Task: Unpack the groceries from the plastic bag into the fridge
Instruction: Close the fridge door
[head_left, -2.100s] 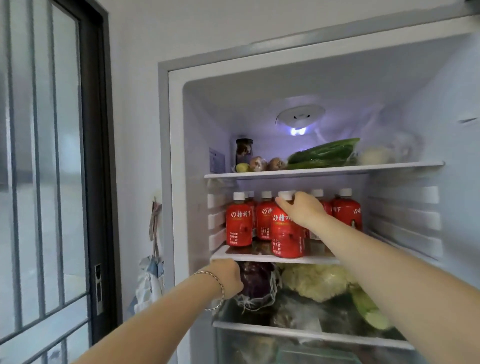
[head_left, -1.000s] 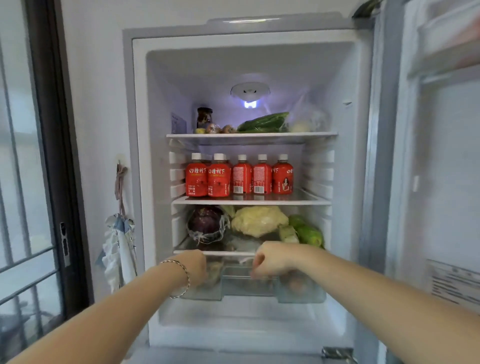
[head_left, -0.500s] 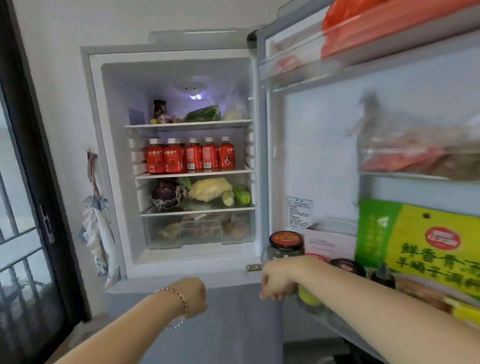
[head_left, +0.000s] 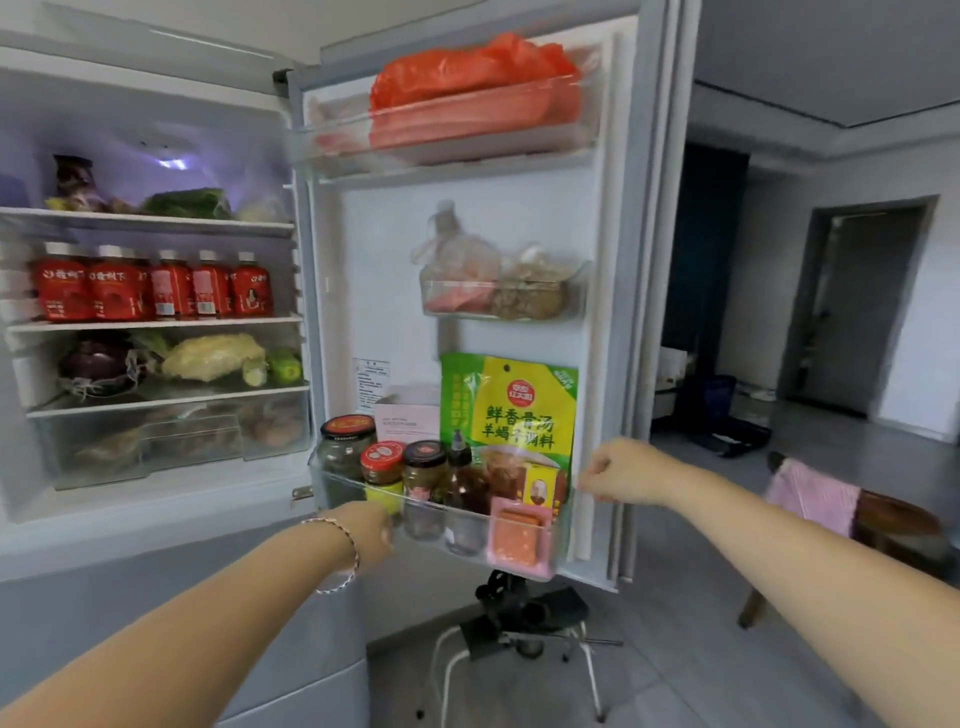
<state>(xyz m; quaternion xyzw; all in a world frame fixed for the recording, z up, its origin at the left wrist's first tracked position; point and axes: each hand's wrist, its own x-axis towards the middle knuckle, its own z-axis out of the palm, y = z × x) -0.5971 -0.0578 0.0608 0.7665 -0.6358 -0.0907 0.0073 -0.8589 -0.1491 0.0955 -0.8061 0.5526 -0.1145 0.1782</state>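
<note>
1. Grey floor tiles (head_left: 701, 649) stretch off to our right toward a dim doorway (head_left: 857, 312), and a pink cloth (head_left: 810, 493) hangs over a wooden seat close by.
2. We stand facing the fridge (head_left: 156, 519), which is open, with its door (head_left: 374, 260) swung out to the right.
3. Inside, a row of red bottles (head_left: 156, 286) with white caps stands on the middle shelf. On the shelf below lie a purple cabbage (head_left: 98, 364) and a pale cabbage (head_left: 213, 356), over a clear drawer (head_left: 171, 441).
4. A red plastic bag (head_left: 467, 88) fills the top bin of the door.
5. The bottom door bin (head_left: 441, 506) holds several jars (head_left: 347, 441), and behind them a green-and-yellow packet (head_left: 509, 405) stands upright.
6. Our left hand (head_left: 371, 530), a bracelet (head_left: 348, 551) on the wrist, is right at the near corner of that bin. Its back faces us and the fingers are hidden, so we cannot tell whether it holds anything.
7. Our right hand (head_left: 618, 473) is curled loosely against the door's outer edge. We cannot tell whether it grips that edge.
8. A white-legged stool (head_left: 519, 623) carrying black gear stands under the door.
</note>
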